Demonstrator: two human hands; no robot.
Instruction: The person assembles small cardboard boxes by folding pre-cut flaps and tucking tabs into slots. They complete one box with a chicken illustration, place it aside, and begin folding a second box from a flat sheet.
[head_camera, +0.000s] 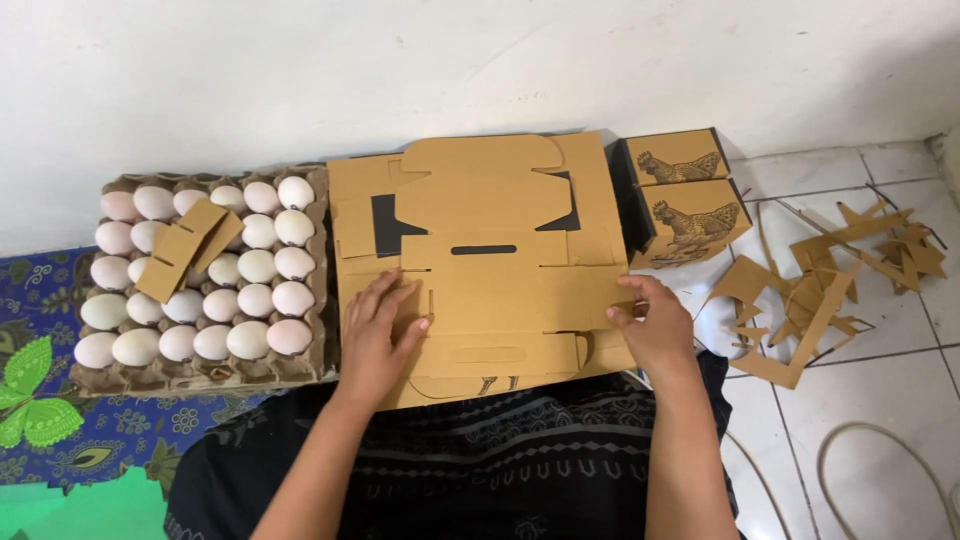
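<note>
Cardboard blank (485, 265) still flat on your lap, left hand (375, 335) spread open pressing it, right hand (655, 325) pinching its right edge; two folded boxes (685, 195) done, egg tray (205, 275) full, unpacked.
</note>
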